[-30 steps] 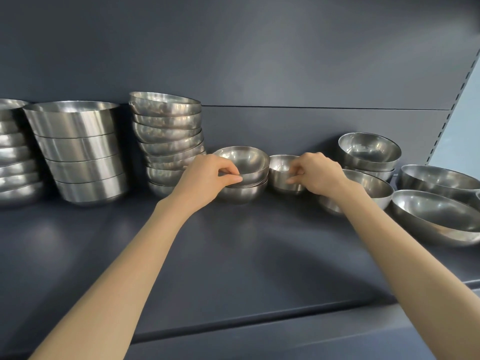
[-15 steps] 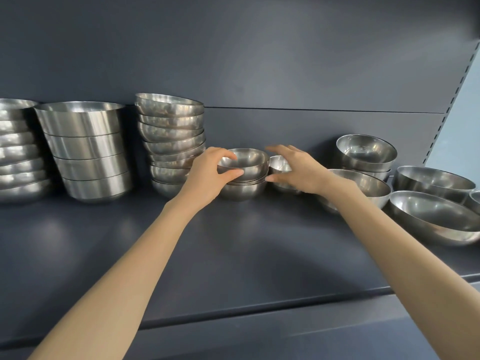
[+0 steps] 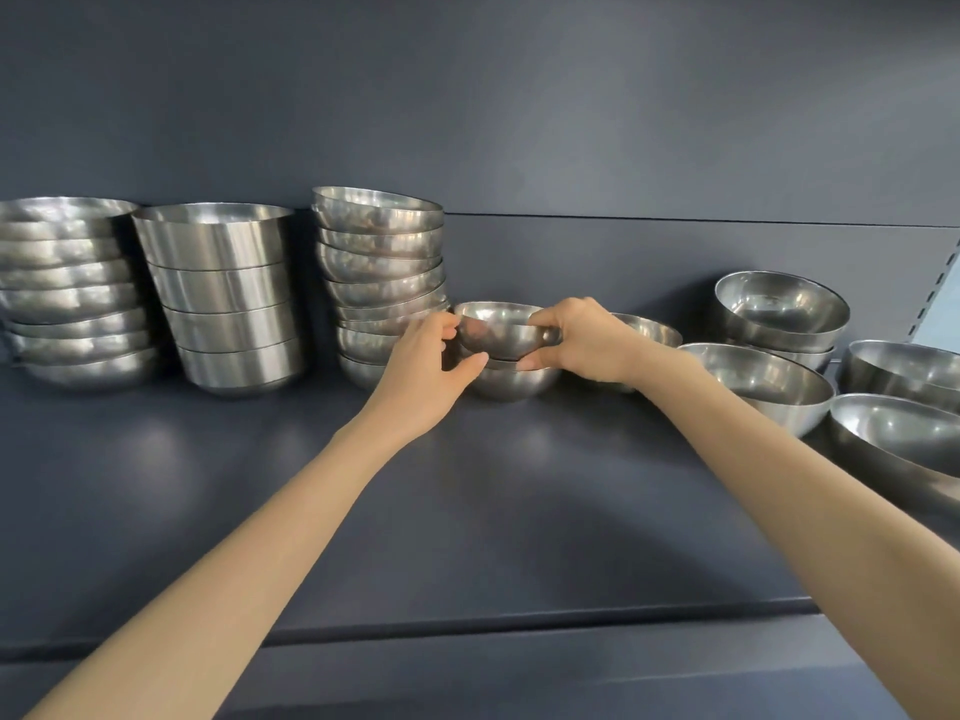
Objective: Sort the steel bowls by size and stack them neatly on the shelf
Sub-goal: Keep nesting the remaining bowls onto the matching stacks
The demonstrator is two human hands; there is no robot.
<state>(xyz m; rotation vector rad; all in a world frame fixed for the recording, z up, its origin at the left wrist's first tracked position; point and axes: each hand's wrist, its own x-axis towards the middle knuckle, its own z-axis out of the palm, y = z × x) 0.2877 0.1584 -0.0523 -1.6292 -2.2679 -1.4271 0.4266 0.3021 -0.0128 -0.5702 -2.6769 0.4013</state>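
Head cam: left hand & right hand grip top bowl; dark matte shelf (grey back panel).

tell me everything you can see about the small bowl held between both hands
The small round steel bowl is shiny, smooth-sided and upright, mouth up, apparently empty. It tops a short stack of similar bowls on the dark grey shelf, just right of the tall leaning bowl stack. The left hand grips its left side; the right hand pinches its right rim. Whether it is seated or slightly lifted is unclear.
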